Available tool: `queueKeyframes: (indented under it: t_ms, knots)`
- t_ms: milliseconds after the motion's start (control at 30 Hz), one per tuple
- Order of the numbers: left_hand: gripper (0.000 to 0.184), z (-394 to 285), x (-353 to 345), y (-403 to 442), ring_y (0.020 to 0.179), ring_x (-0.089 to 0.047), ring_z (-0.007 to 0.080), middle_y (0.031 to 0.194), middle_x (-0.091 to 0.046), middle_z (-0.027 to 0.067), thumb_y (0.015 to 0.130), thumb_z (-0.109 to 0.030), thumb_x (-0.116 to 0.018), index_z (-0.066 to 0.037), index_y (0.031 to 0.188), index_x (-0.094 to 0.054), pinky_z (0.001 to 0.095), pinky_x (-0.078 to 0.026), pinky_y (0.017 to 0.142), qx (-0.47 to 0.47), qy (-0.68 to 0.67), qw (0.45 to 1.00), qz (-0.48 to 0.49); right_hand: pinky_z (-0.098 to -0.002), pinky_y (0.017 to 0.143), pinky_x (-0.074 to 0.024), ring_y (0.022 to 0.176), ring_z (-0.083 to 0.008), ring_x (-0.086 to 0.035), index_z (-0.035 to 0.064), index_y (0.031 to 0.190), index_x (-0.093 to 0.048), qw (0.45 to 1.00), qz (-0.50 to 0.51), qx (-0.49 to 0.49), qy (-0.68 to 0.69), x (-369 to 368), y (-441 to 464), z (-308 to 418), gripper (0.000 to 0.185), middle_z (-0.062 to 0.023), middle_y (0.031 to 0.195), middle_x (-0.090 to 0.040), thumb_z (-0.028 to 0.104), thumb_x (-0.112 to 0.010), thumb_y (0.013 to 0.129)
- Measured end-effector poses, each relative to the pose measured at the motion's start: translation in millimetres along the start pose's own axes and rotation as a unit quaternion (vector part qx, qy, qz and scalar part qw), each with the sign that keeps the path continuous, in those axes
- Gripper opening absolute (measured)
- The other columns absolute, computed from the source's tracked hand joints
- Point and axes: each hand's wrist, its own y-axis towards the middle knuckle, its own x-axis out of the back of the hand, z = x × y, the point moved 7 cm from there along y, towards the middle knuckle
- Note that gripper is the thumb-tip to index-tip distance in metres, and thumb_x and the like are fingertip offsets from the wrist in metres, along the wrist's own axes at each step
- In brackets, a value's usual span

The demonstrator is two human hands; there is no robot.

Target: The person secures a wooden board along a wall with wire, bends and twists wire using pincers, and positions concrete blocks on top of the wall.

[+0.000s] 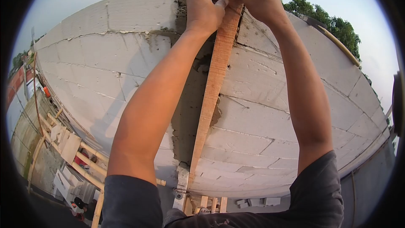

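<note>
In the head view, the left hand (205, 12) and right hand (260, 2) nearly meet at the plank's (217, 65) top, fingers curled; whether either grips anything cannot be told. The plank runs up the wall (257, 114).

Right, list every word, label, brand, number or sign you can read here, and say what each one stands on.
No readable text in this view.
Wooden board: no lettering visible.
Block wall: joints and mortar smears, no legible marks.
Dark shirt: small reddish marks at the front, too blurred to tell whether they are print.
</note>
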Motion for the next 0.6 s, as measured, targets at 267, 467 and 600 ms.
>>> queueKeyframes:
  t_ms: [267,467,600]
  knots:
    - [0.023,41,-7,9,0.075,-0.061,0.0088,0.084,-0.069,0.0015,0.093,-0.026,-0.076,-0.003,0.096,-0.075,0.0235,-0.049,0.070,0.273,-0.262,0.913,0.150,-0.0353,0.062,-0.0513,0.060,-0.0177,-0.064,-0.0022,0.089,-0.076,0.992,-0.119,0.031,-0.027,-20,-58,-3,0.015,-0.0120,0.065,-0.069,0.011,-0.068,0.092]
    - [0.015,10,0,27,0.050,-0.051,0.0129,0.060,-0.060,0.0053,0.082,-0.012,-0.076,-0.006,0.070,-0.069,0.0326,-0.036,0.043,0.288,-0.126,0.900,0.301,-0.0357,0.063,-0.0517,0.061,-0.0207,-0.065,-0.0017,0.091,-0.077,0.985,-0.168,0.017,0.033,-45,-73,-15,0.013,-0.0132,0.069,-0.070,0.009,-0.070,0.090]
    - [0.015,24,-9,29,0.045,-0.051,0.0140,0.058,-0.060,0.0048,0.076,-0.009,-0.081,-0.005,0.066,-0.071,0.0318,-0.033,0.040,0.266,-0.066,0.911,0.308,-0.0408,0.070,-0.0537,0.072,-0.0308,-0.068,0.0013,0.090,-0.077,0.963,-0.233,0.128,-0.051,-49,-79,-4,0.010,-0.0131,0.079,-0.071,0.010,-0.072,0.087]
